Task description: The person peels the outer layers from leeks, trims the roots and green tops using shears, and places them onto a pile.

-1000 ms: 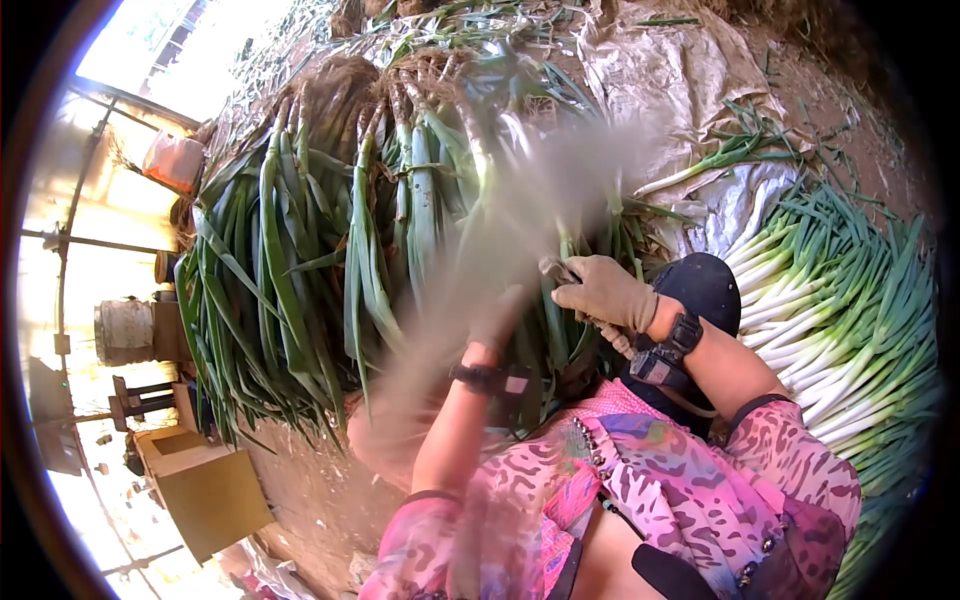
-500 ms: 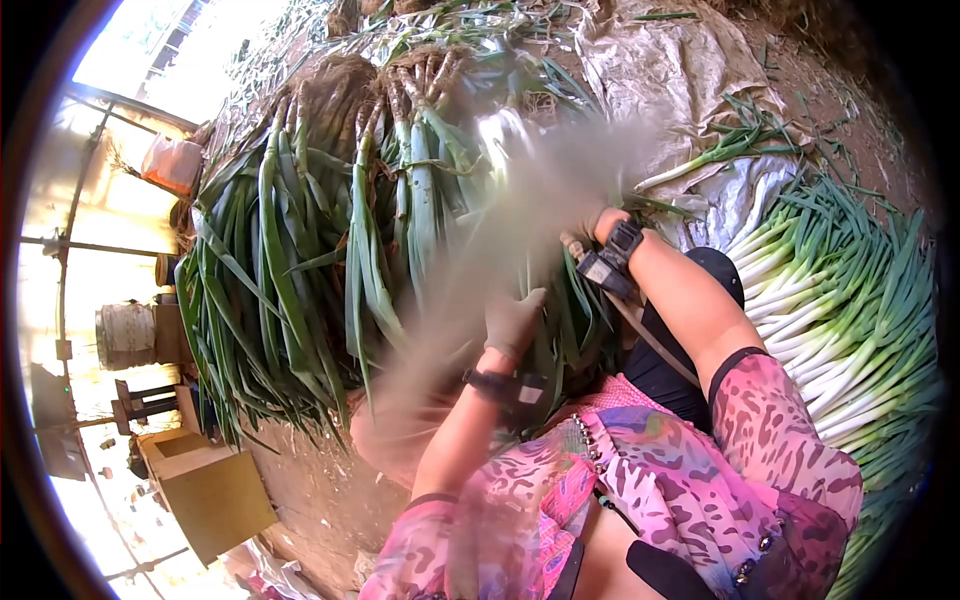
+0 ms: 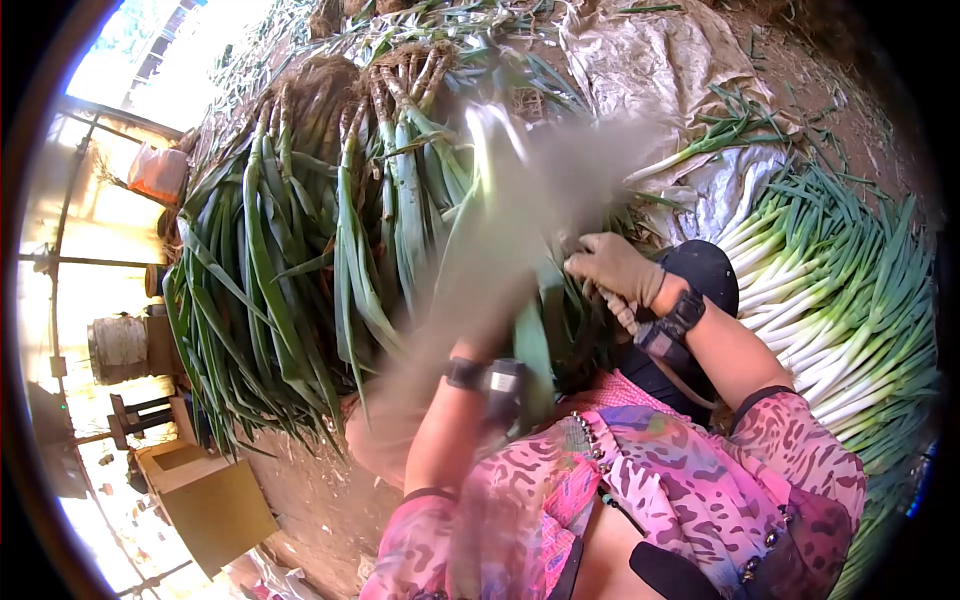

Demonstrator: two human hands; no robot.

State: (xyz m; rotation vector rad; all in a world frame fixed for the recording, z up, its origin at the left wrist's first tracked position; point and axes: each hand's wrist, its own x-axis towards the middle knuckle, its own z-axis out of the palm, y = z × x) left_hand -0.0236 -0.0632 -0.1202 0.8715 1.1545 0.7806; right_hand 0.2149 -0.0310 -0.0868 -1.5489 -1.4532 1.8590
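Observation:
My right hand (image 3: 618, 268), in a tan glove, is closed around the end of a thin hose (image 3: 622, 312) with a ribbed section below the fingers. A grey blur across the middle of the view covers most of my left hand (image 3: 493, 325), so its fingers do not show. Close to it, a green leek leaf (image 3: 535, 350) hangs down toward my lap. Beyond the blur stand white leek stems (image 3: 482, 150). To the left lies a big pile of untrimmed leeks (image 3: 265, 230) with brown roots at the far end.
On my right, cleaned spring onions or leeks (image 3: 815, 300) lie in a long heap, white ends toward me. A crumpled sheet (image 3: 660, 70) covers ground ahead. Left are a yellowish box (image 3: 215, 510), a bucket (image 3: 120, 348) and a metal frame (image 3: 60, 260).
My right hand has come back toward me and shows more clearly, with the hose. My left hand has shifted left into the blur. A broad green leaf now hangs beside the left wrist.

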